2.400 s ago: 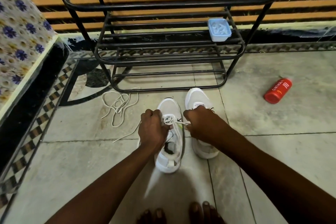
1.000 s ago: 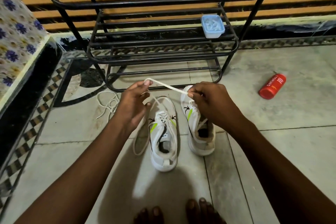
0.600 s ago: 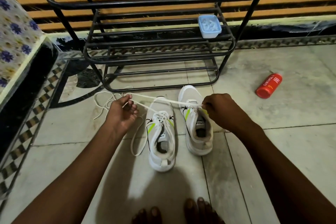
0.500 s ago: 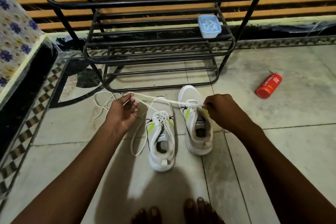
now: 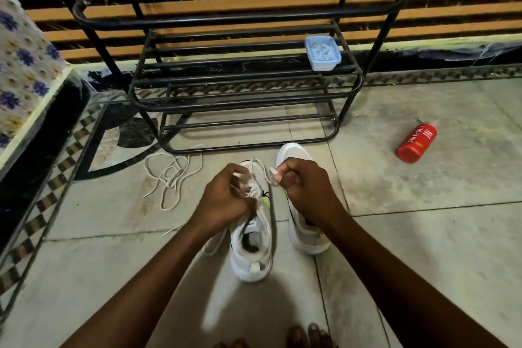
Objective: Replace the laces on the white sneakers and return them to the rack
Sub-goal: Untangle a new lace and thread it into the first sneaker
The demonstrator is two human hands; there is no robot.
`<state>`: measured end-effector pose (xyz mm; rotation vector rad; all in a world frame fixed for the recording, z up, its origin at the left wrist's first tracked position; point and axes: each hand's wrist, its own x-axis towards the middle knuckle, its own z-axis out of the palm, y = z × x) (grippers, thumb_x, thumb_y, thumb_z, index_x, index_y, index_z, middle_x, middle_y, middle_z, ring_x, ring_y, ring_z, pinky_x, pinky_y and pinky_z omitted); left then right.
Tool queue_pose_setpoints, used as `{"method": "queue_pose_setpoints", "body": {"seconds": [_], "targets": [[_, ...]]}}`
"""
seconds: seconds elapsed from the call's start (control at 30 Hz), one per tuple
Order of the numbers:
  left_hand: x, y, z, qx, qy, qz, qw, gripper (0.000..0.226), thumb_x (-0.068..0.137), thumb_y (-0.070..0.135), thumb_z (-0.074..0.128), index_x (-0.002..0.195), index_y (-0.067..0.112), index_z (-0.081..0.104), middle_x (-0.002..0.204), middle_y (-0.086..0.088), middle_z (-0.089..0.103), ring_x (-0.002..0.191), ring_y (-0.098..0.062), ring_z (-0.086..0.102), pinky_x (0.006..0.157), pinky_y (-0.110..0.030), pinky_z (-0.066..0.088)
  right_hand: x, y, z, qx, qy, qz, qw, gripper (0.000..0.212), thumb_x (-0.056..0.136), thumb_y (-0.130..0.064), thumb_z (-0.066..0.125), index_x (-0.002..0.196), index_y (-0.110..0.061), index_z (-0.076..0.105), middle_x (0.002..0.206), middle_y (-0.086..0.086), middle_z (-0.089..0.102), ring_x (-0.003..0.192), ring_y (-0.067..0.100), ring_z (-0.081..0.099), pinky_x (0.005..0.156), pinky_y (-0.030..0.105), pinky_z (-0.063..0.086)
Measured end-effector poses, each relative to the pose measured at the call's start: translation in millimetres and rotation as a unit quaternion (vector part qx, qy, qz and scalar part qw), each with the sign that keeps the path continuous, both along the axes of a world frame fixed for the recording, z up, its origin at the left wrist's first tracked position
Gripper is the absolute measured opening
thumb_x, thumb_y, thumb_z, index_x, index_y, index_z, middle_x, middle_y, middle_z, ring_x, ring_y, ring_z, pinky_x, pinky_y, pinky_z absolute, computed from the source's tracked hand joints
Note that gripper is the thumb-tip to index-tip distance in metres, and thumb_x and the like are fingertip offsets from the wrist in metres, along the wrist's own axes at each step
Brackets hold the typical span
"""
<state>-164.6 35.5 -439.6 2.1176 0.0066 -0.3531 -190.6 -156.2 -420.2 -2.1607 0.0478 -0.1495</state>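
Both my left hand [image 5: 226, 202] and right hand [image 5: 306, 192] are pinching the lace [image 5: 262, 169] with curled fingers at frame centre, drawing it snug over the white sneaker [image 5: 251, 258] sitting on the floor below the rack [image 5: 245, 99].

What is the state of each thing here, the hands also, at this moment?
nearer sneaker, upright on the floor, untied.
farther sneaker, upright, partly hidden by the right hand.
lace, held above the nearer sneaker.
left hand, grips one lace end.
right hand, pinches the other end.
loose lace, tangled on the floor.
rack, standing, no sneakers on it.
blue container, on a rack shelf.
red bottle, lying on its side.
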Motion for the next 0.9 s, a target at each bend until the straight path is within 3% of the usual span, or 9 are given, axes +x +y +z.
{"method": "queue_pose_setpoints", "body": {"seconds": [0.1, 0.17, 0.27, 0.4, 0.53, 0.6, 0.7, 0.8, 0.9], "targets": [[-19.9, 1.6, -3.4, 0.101, -0.029, -0.055, 0.993, 0.063, 0.059, 0.024, 0.088, 0.114, 0.035, 0.059, 0.101, 0.005, 0.057, 0.086, -0.008, 0.059, 0.072, -0.023, 0.049, 3.6, 6.2, -6.3, 0.171, 0.071, -0.029, 0.982, 0.014, 0.095, -0.006, 0.064, 0.083, -0.013, 0.059, 0.062, 0.003, 0.066, 0.055, 0.025, 0.069, 0.057, 0.029, 0.049], [-25.1, 3.2, -10.4, 0.163, -0.082, -0.061, 0.981, 0.050, 0.065, 0.029, 0.087, 0.108, 0.028, 0.061, 0.096, 0.005, 0.057, 0.084, -0.011, 0.055, 0.072, -0.024, 0.044, 5.0, 9.9, -8.6, 0.320, 0.134, -0.051, 0.936, 0.018, 0.096, 0.002, 0.060, 0.086, -0.011, 0.052, 0.075, 0.020, 0.066, 0.063, 0.039, 0.071, 0.052, 0.031, 0.054], [-27.7, 5.5, -16.7, 0.164, -0.101, -0.027, 0.981, 0.024, 0.072, 0.028, 0.082, 0.088, 0.021, 0.066, 0.077, 0.008, 0.063, 0.073, -0.011, 0.059, 0.069, -0.028, 0.046, 3.3, 16.6, -15.1, 0.397, 0.157, -0.064, 0.902, 0.027, 0.088, 0.016, 0.063, 0.085, -0.006, 0.048, 0.076, 0.022, 0.065, 0.077, 0.045, 0.072, 0.064, 0.045, 0.063], [-33.7, 11.3, -19.5, 0.116, -0.078, 0.024, 0.990, 0.010, 0.083, 0.022, 0.078, 0.093, 0.020, 0.076, 0.081, 0.008, 0.073, 0.077, -0.006, 0.066, 0.073, -0.025, 0.052, 0.1, 26.1, -28.4, 0.272, 0.116, -0.056, 0.954, 0.030, 0.073, 0.007, 0.080, 0.079, -0.007, 0.054, 0.077, 0.022, 0.070, 0.077, 0.037, 0.075, 0.072, 0.055, 0.062], [-32.2, 21.9, -28.9, 0.032, 0.018, 0.090, 0.995, 0.010, 0.088, 0.013, 0.072, 0.085, 0.020, 0.079, 0.075, 0.006, 0.076, 0.069, -0.008, 0.070, 0.072, -0.029, 0.055, 5.2, 33.6, -38.6, 0.074, 0.045, -0.035, 0.996, 0.030, 0.067, -0.012, 0.083, 0.070, -0.021, 0.055, 0.059, -0.001, 0.066, 0.061, 0.017, 0.068, 0.068, 0.037, 0.056], [-31.7, 24.6, -32.0, -0.034, 0.051, 0.115, 0.991, 0.012, 0.090, 0.008, 0.071, 0.082, 0.013, 0.078, 0.067, 0.001, 0.073, 0.057, -0.014, 0.065, 0.065, -0.035, 0.055, 6.3, 36.7, -43.4, 0.056, 0.040, -0.027, 0.997, 0.029, 0.070, -0.010, 0.082, 0.071, -0.019, 0.055, 0.058, 0.002, 0.064, 0.062, 0.022, 0.068, 0.067, 0.040, 0.056], [-34.6, 23.1, -27.7, -0.110, 0.075, 0.140, 0.981, 0.012, 0.095, -0.002, 0.064, 0.088, -0.005, 0.073, 0.054, -0.002, 0.063, 0.040, -0.007, 0.052, 0.046, -0.022, 0.042, 4.4, 41.2, -46.1, 0.031, 0.035, -0.012, 0.999, 0.024, 0.074, -0.007, 0.080, 0.075, -0.013, 0.056, 0.059, 0.006, 0.065, 0.062, 0.024, 0.066, 0.065, 0.041, 0.054], [-35.2, 22.0, -24.5, -0.158, 0.092, 0.147, 0.972, 0.012, 0.097, -0.007, 0.060, 0.092, -0.012, 0.070, 0.050, -0.001, 0.059, 0.035, -0.002, 0.048, 0.039, -0.015, 0.037, 3.1, 44.5, -44.6, 0.009, -0.006, -0.019, 1.000, 0.022, 0.077, -0.007, 0.077, 0.075, -0.011, 0.055, 0.056, 0.004, 0.060, 0.057, 0.023, 0.060, 0.061, 0.040, 0.051], [-35.8, 22.7, -24.8, -0.175, 0.099, 0.146, 0.969, 0.012, 0.097, -0.005, 0.060, 0.093, -0.012, 0.070, 0.056, -0.007, 0.061, 0.037, -0.005, 0.048, 0.042, -0.018, 0.038, 3.2, 47.5, -45.1, 0.005, -0.033, -0.031, 0.999, 0.024, 0.078, -0.006, 0.075, 0.074, -0.012, 0.053, 0.055, 0.003, 0.055, 0.055, 0.023, 0.055, 0.059, 0.040, 0.048]]}}
